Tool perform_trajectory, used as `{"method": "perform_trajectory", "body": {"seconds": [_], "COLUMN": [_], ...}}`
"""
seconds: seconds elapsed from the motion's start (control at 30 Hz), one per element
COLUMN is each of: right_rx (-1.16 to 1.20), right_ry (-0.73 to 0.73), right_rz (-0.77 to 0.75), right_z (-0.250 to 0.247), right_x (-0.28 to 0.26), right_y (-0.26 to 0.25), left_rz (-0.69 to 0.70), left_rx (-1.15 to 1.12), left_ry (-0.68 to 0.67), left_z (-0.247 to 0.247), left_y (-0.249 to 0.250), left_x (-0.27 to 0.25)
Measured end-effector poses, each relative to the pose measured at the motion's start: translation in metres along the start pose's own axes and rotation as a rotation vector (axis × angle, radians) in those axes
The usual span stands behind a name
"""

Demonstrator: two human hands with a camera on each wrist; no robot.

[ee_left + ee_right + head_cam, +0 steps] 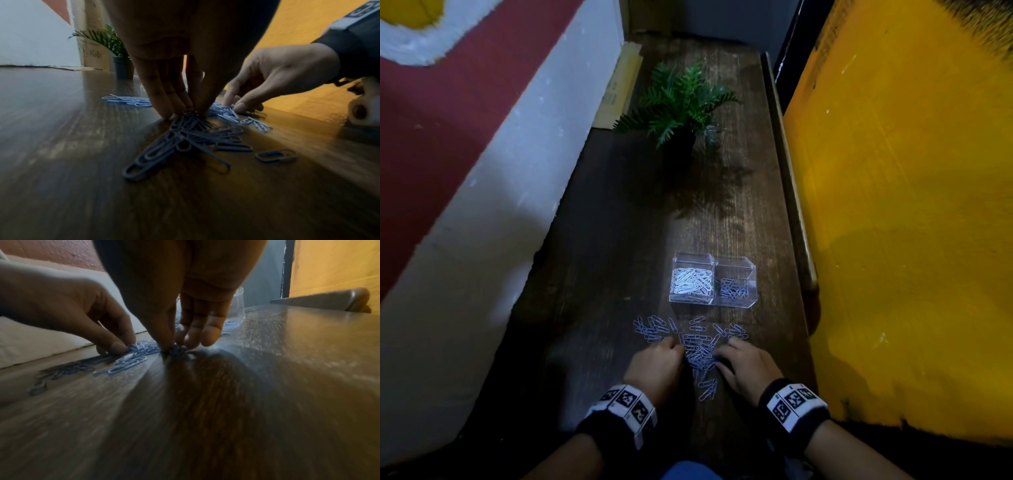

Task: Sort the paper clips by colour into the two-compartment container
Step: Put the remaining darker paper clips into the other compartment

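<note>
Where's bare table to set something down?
Bare: table left of the container, and between container and plant. Crowded: loose clips in front of the container, with left hand and right hand in them.

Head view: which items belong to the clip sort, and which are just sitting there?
Job:
- loose blue wire paper clips on the dark wooden table
- clear plastic two-compartment container: white clips left, blue clips right
- left hand, right hand, both pinching clips

Bystanders:
- green potted fern
- flat cardboard piece
</note>
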State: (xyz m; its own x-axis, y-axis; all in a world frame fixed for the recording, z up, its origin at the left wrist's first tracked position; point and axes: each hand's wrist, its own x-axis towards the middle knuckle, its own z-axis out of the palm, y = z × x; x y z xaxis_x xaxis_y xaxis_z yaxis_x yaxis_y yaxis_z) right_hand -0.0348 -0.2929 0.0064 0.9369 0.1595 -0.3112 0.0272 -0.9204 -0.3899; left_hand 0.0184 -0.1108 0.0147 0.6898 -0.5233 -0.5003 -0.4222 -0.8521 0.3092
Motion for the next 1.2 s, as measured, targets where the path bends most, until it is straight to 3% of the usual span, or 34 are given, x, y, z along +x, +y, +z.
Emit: {"method": "perform_trajectory", "body": {"seconds": [0.27, 0.83, 1.2], "right_rx": [-0.06, 0.048, 0.217], "right_ry": [-0.003, 0.074, 0.174], "right_rz": [0.077, 0.062, 0.188], "right_z": [0.004, 0.003, 0.003], "right_x": [-0.005, 0.006, -0.021], "right_y": [0.002, 0.008, 0.017], "left_rz": [-0.021, 0.034, 0.224], "left_rx": [-0.033, 0.017, -0.117], "left_ry": [-0.025, 0.008, 0.301], "left_z": [-0.002, -0.012, -0.065], "left_y": [-0.001, 0.003, 0.04], "left_x": [0.004, 0.02, 0.047]}}
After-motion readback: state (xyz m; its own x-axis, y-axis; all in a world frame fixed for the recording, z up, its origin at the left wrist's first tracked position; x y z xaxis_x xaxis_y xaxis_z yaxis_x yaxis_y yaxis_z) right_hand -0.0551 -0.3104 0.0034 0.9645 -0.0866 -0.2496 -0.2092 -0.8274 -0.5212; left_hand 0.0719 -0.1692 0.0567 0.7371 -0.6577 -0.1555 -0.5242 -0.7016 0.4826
